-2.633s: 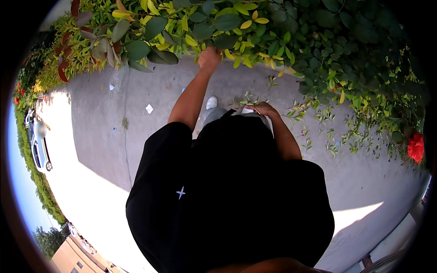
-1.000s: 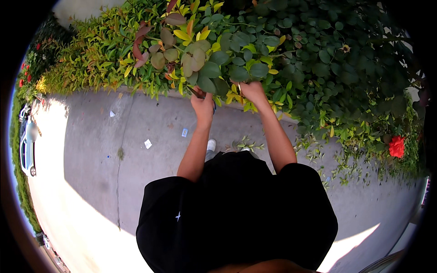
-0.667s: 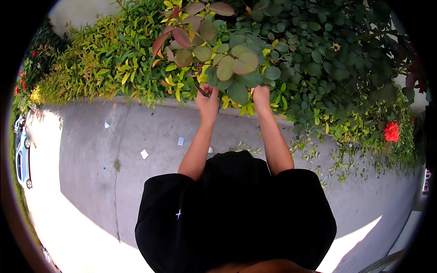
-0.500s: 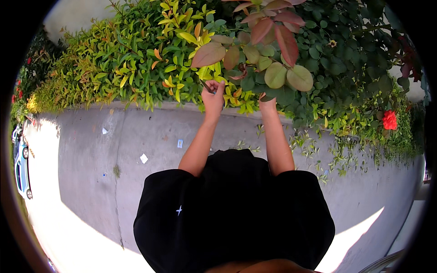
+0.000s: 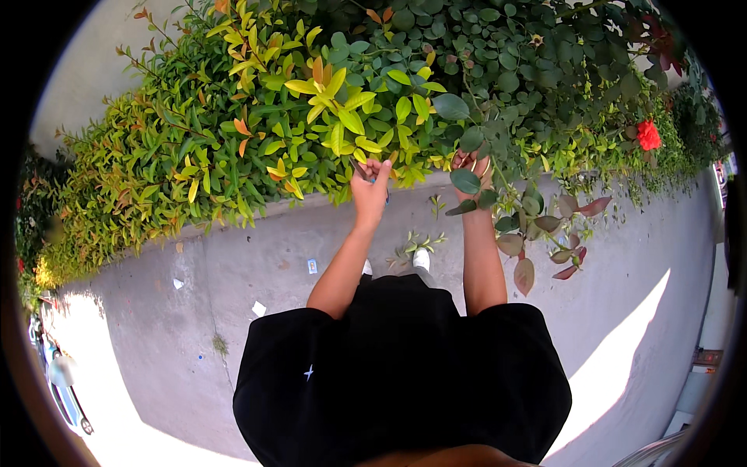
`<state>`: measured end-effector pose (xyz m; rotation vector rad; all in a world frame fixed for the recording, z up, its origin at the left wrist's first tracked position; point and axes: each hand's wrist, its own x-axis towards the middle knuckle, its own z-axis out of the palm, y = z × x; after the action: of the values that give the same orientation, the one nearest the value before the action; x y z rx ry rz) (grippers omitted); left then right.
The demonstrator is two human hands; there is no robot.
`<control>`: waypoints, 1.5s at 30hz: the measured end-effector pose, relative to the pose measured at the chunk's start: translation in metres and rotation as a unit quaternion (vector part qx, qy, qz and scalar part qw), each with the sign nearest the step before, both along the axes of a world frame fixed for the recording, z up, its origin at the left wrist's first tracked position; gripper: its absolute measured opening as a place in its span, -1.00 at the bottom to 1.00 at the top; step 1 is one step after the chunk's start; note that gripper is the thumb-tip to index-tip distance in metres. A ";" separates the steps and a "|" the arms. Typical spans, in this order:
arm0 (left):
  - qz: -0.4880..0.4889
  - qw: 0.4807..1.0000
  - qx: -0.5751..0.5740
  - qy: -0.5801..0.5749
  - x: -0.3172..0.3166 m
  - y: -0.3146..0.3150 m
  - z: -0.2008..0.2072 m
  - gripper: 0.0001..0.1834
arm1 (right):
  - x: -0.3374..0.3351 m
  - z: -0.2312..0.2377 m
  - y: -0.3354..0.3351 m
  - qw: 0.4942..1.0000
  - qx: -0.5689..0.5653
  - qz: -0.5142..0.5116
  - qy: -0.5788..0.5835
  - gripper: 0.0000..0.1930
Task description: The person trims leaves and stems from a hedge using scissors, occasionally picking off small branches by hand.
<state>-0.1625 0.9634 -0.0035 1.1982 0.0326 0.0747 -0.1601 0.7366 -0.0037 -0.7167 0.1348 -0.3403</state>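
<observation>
My left hand (image 5: 373,191) is closed around a small hand tool (image 5: 359,169) with a narrow dark blade; a bit of blue shows beside the palm. Its blade points up at the yellow-green hedge (image 5: 257,148). My right hand (image 5: 476,173) is to the right, at the hedge's lower edge, fingers curled and partly behind leaves. It grips a rose stem (image 5: 506,183) with green leaves near the hand. The stem bends down to the right, its reddish-leaved tip (image 5: 548,226) hanging over the pavement beside my right forearm. Where the stem starts is hidden among the leaves.
A dark green rose bush (image 5: 506,62) grows behind my right hand, with a red flower (image 5: 647,135) farther right. A low concrete curb (image 5: 272,208) edges the hedge. Cut leafy sprigs (image 5: 416,243) lie by my white shoes (image 5: 421,258). Paper scraps (image 5: 259,309) litter the grey pavement (image 5: 171,327).
The red-leaved rose stem, upright before me earlier, now tips down to the right in my right hand. My left hand stays near the hedge with the tool. The view has shifted, showing my shoes.
</observation>
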 end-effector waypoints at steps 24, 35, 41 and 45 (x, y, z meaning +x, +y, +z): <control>0.095 0.994 -0.010 0.047 -0.085 0.038 0.006 -0.77 | -0.116 -0.014 0.096 0.902 -0.326 0.162 0.231 -0.67; 0.097 0.988 0.008 -0.124 -0.036 0.109 0.173 -0.57 | -0.127 0.070 0.113 0.928 -0.329 0.174 0.019 -0.75; 0.068 0.986 0.032 -0.147 -0.012 0.114 0.186 -0.64 | -0.123 0.100 0.141 0.914 -0.359 0.189 -0.017 -0.72; 0.028 0.981 0.006 -0.192 -0.006 0.112 0.187 -0.78 | -0.112 0.104 0.159 0.903 -0.388 0.180 -0.029 -0.70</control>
<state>-0.1680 1.0758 0.1838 1.1789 -0.2743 0.3545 -0.2725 0.8961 0.0998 -1.4970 -0.2087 -0.0438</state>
